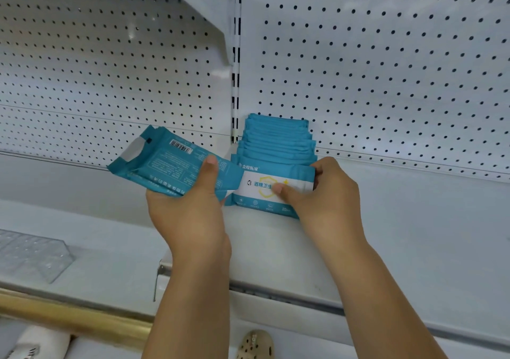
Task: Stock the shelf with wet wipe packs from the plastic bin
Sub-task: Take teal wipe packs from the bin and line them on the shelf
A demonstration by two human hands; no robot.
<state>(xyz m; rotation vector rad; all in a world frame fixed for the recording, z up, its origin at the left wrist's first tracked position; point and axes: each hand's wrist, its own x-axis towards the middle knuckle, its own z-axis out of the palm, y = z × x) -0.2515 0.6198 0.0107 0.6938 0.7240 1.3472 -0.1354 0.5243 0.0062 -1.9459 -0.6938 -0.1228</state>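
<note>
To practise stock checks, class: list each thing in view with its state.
Left hand: grips loose packs, tilted, barcode side showing.
Right hand: pinches front pack, upright.
Row of packs: standing upright on shelf.

We can't count packs point(277, 138) behind the front pack point(256, 193), its label partly under the right hand point(328, 193), held packs' point(165, 165) print unreadable.

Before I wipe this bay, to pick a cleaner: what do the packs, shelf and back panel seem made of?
Packs: soft plastic film, faintly glossy, creased at the sealed edges. Shelf: probably painted metal, smooth white with a dull sheen. Back panel: likely the same white sheet metal, punched with regular round holes.
</note>
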